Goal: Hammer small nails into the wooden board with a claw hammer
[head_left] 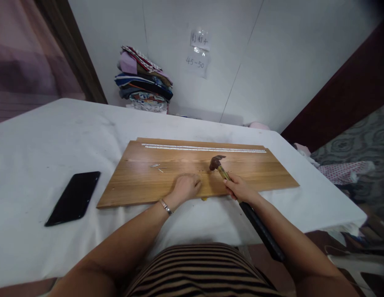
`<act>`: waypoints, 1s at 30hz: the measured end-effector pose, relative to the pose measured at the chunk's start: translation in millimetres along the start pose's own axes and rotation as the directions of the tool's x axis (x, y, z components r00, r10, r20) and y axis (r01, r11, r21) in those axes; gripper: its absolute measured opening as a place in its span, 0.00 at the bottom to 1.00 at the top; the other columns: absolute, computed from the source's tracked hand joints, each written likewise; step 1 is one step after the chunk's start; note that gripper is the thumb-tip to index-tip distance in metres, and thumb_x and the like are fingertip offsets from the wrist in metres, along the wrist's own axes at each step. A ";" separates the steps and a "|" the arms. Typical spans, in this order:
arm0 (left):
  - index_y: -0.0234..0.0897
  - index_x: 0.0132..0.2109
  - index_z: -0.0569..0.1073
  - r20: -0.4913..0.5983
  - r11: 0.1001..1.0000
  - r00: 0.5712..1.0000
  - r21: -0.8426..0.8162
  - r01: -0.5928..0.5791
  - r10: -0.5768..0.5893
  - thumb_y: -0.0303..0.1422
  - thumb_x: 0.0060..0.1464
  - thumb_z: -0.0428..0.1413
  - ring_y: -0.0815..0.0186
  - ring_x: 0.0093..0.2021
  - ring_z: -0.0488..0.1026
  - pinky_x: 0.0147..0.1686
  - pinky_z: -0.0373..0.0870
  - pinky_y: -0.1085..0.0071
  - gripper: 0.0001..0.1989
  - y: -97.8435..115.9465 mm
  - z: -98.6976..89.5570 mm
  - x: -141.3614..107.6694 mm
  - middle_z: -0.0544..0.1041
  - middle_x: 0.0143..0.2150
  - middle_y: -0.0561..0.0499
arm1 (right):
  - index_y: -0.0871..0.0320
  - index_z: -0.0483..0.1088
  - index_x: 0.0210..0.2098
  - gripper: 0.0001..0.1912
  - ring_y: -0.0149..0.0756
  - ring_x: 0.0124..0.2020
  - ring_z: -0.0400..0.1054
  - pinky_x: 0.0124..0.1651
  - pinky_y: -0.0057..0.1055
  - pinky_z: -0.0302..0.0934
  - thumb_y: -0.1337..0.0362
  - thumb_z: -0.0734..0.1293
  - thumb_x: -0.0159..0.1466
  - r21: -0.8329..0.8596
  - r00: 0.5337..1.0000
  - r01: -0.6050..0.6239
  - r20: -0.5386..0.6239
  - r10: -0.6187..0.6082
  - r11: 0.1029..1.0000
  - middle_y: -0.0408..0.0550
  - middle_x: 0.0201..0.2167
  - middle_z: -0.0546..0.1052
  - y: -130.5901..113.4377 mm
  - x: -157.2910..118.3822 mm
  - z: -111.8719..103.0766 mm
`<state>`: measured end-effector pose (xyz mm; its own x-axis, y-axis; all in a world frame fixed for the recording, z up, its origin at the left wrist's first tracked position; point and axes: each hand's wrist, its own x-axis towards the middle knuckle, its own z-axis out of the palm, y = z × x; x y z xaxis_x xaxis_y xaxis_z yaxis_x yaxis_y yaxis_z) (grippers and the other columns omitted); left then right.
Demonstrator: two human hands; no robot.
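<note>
My right hand (240,189) is wrapped round the upper handle of a claw hammer (223,171). Its rusty head is held over the wooden board (130,181), and the black grip end runs back under my forearm. My left hand (187,186) rests on the board near its front edge, fingers curled together; whatever they may hold is hidden. Left of that hand, several loose nails (159,167) lie on the wood. Small dark marks or nail heads (201,170) show in a row near the hammer head, too small to tell which.
Two white measuring strips (204,148) run along the board's far side. A black tablet-like slab (73,199) lies to the left on the white-covered table (31,165). Folded cloths (144,80) are stacked against the wall, where handwritten paper notes (197,62) hang.
</note>
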<state>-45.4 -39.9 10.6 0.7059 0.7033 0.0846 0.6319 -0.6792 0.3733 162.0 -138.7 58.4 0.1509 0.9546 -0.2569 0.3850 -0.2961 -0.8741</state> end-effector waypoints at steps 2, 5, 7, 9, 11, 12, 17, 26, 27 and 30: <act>0.37 0.32 0.76 0.001 1.000 1.000 -0.005 0.004 -0.004 0.33 0.63 0.49 0.61 0.38 0.75 0.39 0.63 0.68 0.14 0.1 -0.2 -0.2 0.80 0.35 0.46 | 0.52 0.57 0.32 0.12 0.25 0.12 0.54 0.14 0.24 0.50 0.53 0.64 0.60 0.007 1.000 0.004 -0.004 -0.004 1.000 0.31 0.16 0.61 -2.3 -0.8 -1.7; 0.37 0.32 0.76 0.001 1.000 1.000 -0.009 0.002 -0.002 0.33 0.63 0.49 0.60 0.38 0.75 0.39 0.63 0.67 0.14 0.6 -1.0 -0.5 0.80 0.35 0.46 | 0.52 0.57 0.32 0.11 0.25 0.12 0.54 0.14 0.24 0.50 0.54 0.64 0.61 0.009 1.000 0.006 -0.012 -0.006 1.000 0.31 0.16 0.60 -4.0 -1.2 -2.3; 0.37 0.31 0.76 -0.002 1.000 1.000 -0.010 0.001 -0.001 0.33 0.62 0.49 0.60 0.38 0.75 0.39 0.63 0.67 0.14 0.8 -1.4 -0.5 0.80 0.35 0.46 | 0.52 0.57 0.32 0.11 0.25 0.12 0.53 0.14 0.24 0.50 0.55 0.63 0.61 0.006 1.000 0.000 -0.008 0.000 1.000 0.31 0.16 0.60 -3.1 -0.8 -0.8; 0.37 0.31 0.76 -0.006 1.000 1.000 -0.013 0.000 0.000 0.32 0.62 0.49 0.60 0.38 0.75 0.39 0.63 0.67 0.14 0.9 -1.5 -0.4 0.80 0.35 0.46 | 0.52 0.57 0.31 0.11 0.25 0.12 0.52 0.14 0.24 0.50 0.55 0.64 0.62 0.002 1.000 -0.015 0.004 0.015 1.000 0.31 0.15 0.60 -1.1 -0.4 1.3; 0.37 0.31 0.75 -0.009 1.000 1.000 -0.017 -0.001 0.001 0.32 0.62 0.50 0.60 0.38 0.75 0.39 0.63 0.67 0.14 0.9 -1.8 -0.2 0.80 0.34 0.46 | 0.52 0.56 0.30 0.12 0.25 0.12 0.52 0.14 0.24 0.49 0.55 0.64 0.62 0.001 1.000 -0.026 0.015 0.026 1.000 0.31 0.15 0.61 0.4 -0.2 2.5; 0.37 0.30 0.75 -0.009 1.000 1.000 -0.020 -0.002 0.002 0.32 0.62 0.50 0.60 0.37 0.75 0.39 0.63 0.67 0.14 1.0 -2.0 -0.1 0.80 0.34 0.46 | 0.52 0.56 0.30 0.13 0.25 0.12 0.53 0.14 0.24 0.49 0.54 0.64 0.62 0.002 1.000 -0.025 0.017 0.025 1.000 0.31 0.15 0.61 0.7 -0.3 2.6; 0.37 0.30 0.75 -0.006 1.000 1.000 -0.028 -0.007 0.007 0.32 0.62 0.49 0.61 0.36 0.74 0.39 0.63 0.68 0.14 1.6 -2.9 -0.3 0.80 0.33 0.46 | 0.52 0.58 0.32 0.10 0.25 0.12 0.53 0.14 0.24 0.50 0.56 0.64 0.62 -0.013 1.000 0.008 0.012 -0.008 1.000 0.31 0.15 0.60 -3.3 0.7 -0.3; 0.37 0.31 0.77 0.000 1.000 1.000 -0.019 -0.009 0.009 0.31 0.62 0.49 0.61 0.37 0.75 0.39 0.64 0.68 0.14 0.4 0.3 0.2 0.80 0.34 0.46 | 0.52 0.58 0.32 0.10 0.26 0.12 0.52 0.14 0.24 0.50 0.57 0.64 0.62 -0.014 1.000 -0.022 0.012 0.023 1.000 0.31 0.15 0.60 -2.2 2.2 0.7; 0.37 0.31 0.77 -0.003 1.000 1.000 -0.020 -0.006 0.006 0.31 0.62 0.49 0.61 0.37 0.75 0.39 0.64 0.68 0.14 0.3 0.5 0.4 0.80 0.35 0.46 | 0.52 0.57 0.32 0.10 0.26 0.12 0.53 0.14 0.24 0.50 0.57 0.64 0.62 -0.019 1.000 -0.021 0.010 0.021 1.000 0.31 0.15 0.60 -2.1 1.7 0.0; 0.37 0.32 0.77 -0.011 1.000 1.000 -0.008 0.000 0.000 0.31 0.62 0.49 0.61 0.37 0.75 0.39 0.64 0.68 0.14 0.7 0.1 0.5 0.81 0.35 0.45 | 0.52 0.56 0.31 0.11 0.26 0.12 0.53 0.14 0.24 0.50 0.56 0.64 0.62 -0.027 1.000 -0.005 0.013 0.005 1.000 0.31 0.15 0.61 -2.0 0.8 -2.4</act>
<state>-44.6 -40.0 10.8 0.7021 0.7057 0.0950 0.6295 -0.6775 0.3804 163.6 -137.4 60.9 0.1415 0.9533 -0.2668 0.4083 -0.3017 -0.8615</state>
